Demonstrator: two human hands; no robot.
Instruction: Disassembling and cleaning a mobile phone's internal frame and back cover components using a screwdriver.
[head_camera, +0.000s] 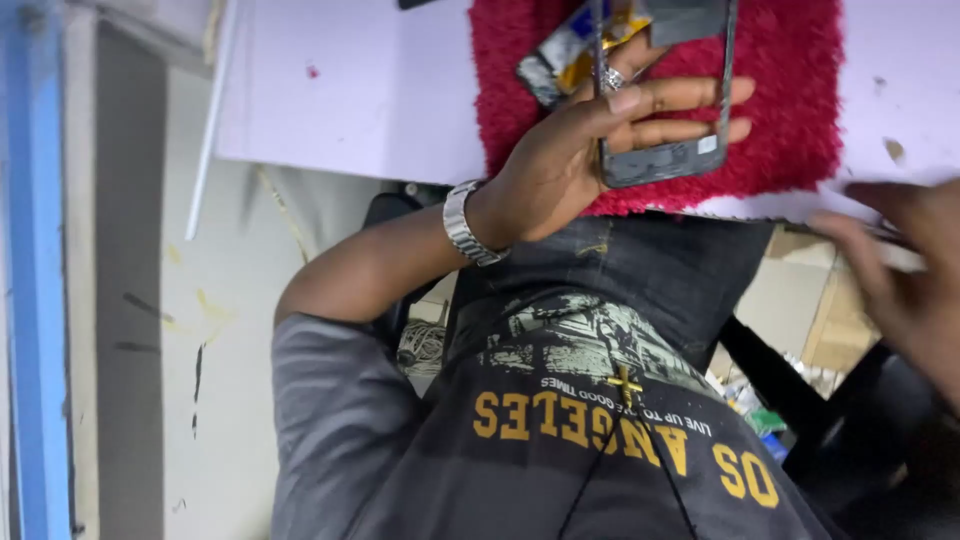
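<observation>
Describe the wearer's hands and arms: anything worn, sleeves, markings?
The left hand has a silver metal link wristband, probably a watch, and a silver ring on one finger. A grey short sleeve covers the upper arm; the forearm is bare. The right hand is blurred, with nothing visibly worn.

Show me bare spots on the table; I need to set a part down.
Bare: pale table left of the red mat, and a smaller strip right of it, above the right hand. Crowded: the mat, with left hand, phone frame and loose parts.
</observation>
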